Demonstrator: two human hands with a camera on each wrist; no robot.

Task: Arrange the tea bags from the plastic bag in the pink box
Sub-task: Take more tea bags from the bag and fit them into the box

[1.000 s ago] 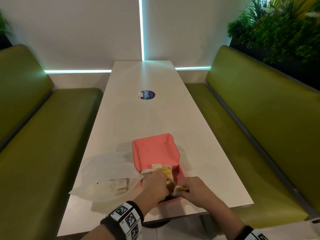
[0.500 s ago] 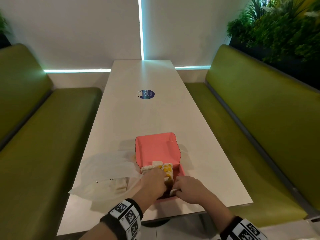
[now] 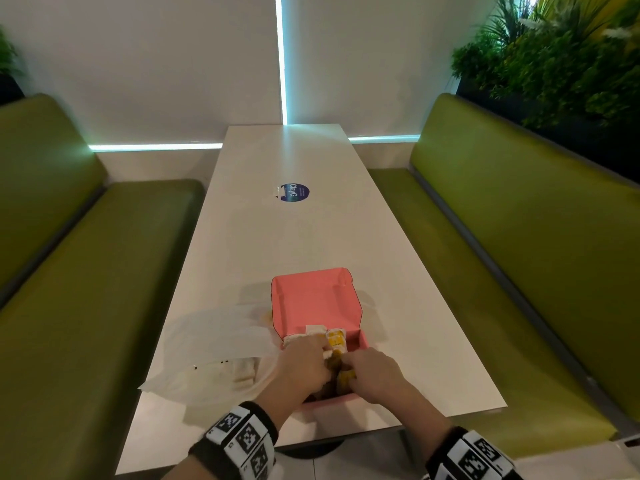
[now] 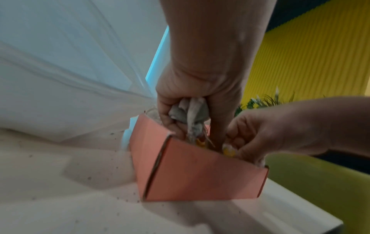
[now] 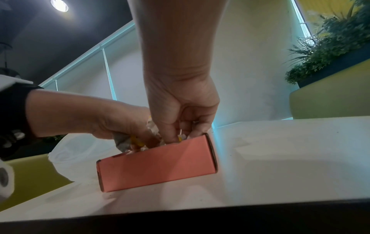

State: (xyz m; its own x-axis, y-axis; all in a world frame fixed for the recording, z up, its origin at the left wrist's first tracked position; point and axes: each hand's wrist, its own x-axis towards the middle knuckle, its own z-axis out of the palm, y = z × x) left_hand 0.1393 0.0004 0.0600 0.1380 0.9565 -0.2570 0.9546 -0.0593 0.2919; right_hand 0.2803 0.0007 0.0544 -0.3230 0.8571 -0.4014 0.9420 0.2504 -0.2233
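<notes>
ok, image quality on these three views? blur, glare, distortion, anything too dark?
Head view: sharp, wide-angle bending of the benches, soft sheen on the table, bright light strips on the wall. Left wrist view: motion-blurred, though the left hand gripping crumpled tea bags over the pink box stays readable. Right wrist view: ceiling lamp flares, table's near edge is dark, right hand mildly soft.

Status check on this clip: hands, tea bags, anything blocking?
Left hand grips tea bags over pink box. Right hand pinching in box. Plastic bag left, more inside. No obstruction.
</notes>
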